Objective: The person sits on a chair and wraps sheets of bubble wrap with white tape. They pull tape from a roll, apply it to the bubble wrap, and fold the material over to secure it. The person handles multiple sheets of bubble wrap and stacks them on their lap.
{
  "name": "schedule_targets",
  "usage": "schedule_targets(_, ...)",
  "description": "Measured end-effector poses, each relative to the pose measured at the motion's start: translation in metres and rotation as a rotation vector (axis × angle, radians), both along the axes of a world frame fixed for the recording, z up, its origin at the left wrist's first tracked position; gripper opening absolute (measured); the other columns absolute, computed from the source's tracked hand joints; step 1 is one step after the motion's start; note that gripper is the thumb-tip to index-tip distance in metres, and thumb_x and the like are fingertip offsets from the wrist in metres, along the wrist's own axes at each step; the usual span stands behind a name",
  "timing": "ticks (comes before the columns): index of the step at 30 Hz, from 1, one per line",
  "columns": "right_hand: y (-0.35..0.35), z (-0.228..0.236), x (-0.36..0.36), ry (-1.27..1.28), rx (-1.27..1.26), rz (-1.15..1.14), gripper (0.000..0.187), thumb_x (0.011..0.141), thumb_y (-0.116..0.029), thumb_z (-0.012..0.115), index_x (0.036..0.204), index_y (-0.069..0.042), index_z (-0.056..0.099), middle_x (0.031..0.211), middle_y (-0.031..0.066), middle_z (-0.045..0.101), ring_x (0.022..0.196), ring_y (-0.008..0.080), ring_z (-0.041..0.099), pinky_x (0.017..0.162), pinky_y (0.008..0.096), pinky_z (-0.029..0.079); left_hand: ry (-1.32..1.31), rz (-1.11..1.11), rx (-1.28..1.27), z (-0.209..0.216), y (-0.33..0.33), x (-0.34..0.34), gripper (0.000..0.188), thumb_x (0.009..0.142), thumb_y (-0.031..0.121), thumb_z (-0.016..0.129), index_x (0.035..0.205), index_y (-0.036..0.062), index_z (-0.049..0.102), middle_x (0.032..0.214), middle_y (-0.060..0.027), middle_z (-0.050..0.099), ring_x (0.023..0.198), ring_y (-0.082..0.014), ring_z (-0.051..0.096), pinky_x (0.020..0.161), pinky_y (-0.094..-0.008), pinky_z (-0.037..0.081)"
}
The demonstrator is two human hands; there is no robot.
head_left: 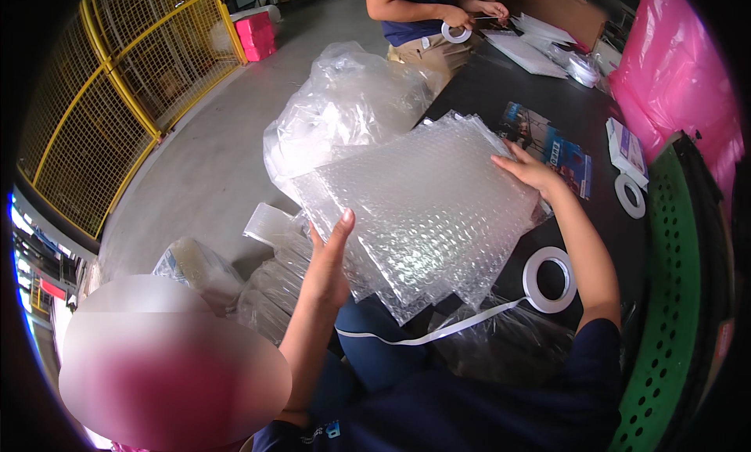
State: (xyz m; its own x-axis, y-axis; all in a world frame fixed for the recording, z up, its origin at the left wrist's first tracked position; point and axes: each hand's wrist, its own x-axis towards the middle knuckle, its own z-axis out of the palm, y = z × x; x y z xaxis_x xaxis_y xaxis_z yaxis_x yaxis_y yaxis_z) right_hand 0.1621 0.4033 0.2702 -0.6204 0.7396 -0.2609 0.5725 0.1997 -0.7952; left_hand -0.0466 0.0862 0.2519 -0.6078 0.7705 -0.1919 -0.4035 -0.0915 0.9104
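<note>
A loose stack of clear bubble wrap sheets (pixel 422 194) is held up in front of me, tilted, over the near end of the black table. My left hand (pixel 332 256) grips its left edge, thumb on top and fingers underneath. On the far right edge, my right hand (pixel 526 169) holds the stack with the thumb over it; the other fingers are partly hidden. The sheets' edges are not lined up. Below my right forearm lies a roll of white tape (pixel 530 284), a loose strip running from it toward my lap.
A large clear plastic bag (pixel 344 100) bulges beyond the stack. Across the black table (pixel 461 100), a co-worker's hands (pixel 469 15) hold a tape roll. Another tape roll (pixel 630 196), a white box (pixel 626 148) and a green perforated panel (pixel 665 295) stand right. A yellow mesh fence (pixel 117 84) stands left.
</note>
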Motion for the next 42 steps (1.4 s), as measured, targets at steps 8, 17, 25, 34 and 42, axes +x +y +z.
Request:
schedule_targets(8,-0.004,0.005,0.001,0.185,-0.304,-0.013,0.081,0.077,-0.053,0.07,0.13,0.002,0.046,0.121,0.0174,0.057,0.106,0.025,0.06,0.085,0.0388,0.051,-0.059,0.097,0.037,0.008,0.0,0.035,0.098,0.074,0.019,0.079,0.142,0.0072,0.009,0.136,-0.0208,0.032,0.127,-0.0336,0.036,0.106,-0.0457,0.029)
schedule_targets(17,0.002,-0.001,0.028,0.661,-0.245,0.017,0.081,0.072,-0.039,0.078,0.135,-0.004,0.041,0.125,0.0083,0.052,0.119,0.0214,0.046,0.1,0.036,0.035,0.134,-0.039,0.124,0.023,0.006,0.014,0.086,0.064,0.014,0.083,0.132,-0.0059,0.033,0.126,-0.0183,0.047,0.119,-0.0257,0.046,0.101,-0.0402,0.037)
schedule_targets(25,0.041,-0.001,0.097,0.732,-0.097,0.165,0.114,0.047,-0.043,0.092,0.139,-0.006,0.034,0.133,0.0043,0.045,0.126,0.0205,0.038,0.106,0.0369,0.028,0.644,-0.265,0.425,0.033,0.047,-0.041,0.134,0.048,0.028,0.09,0.148,0.0022,0.006,0.149,-0.0191,0.015,0.137,-0.03,0.022,0.111,-0.0409,0.02)
schedule_targets(34,-0.005,0.064,0.108,0.85,0.85,-0.015,0.105,0.071,-0.067,0.065,0.146,-0.005,0.026,0.144,0.018,0.037,0.135,0.0282,0.031,0.109,0.0445,0.024,0.761,-0.338,0.377,-0.01,0.073,-0.029,0.132,0.046,0.026,0.089,0.147,-0.0006,0.009,0.15,-0.0173,0.016,0.141,-0.0295,0.014,0.112,-0.0392,0.014)
schedule_targets(42,-0.114,0.12,0.018,0.148,1.34,0.581,0.099,0.065,-0.063,0.069,0.145,-0.017,0.032,0.147,0.0074,0.036,0.136,0.0333,0.031,0.108,0.057,0.023,0.622,-0.527,0.135,0.011,0.05,-0.019,0.13,0.048,0.026,0.091,0.147,-0.0029,0.011,0.148,-0.0191,0.024,0.14,-0.0298,0.02,0.113,-0.0385,0.012)
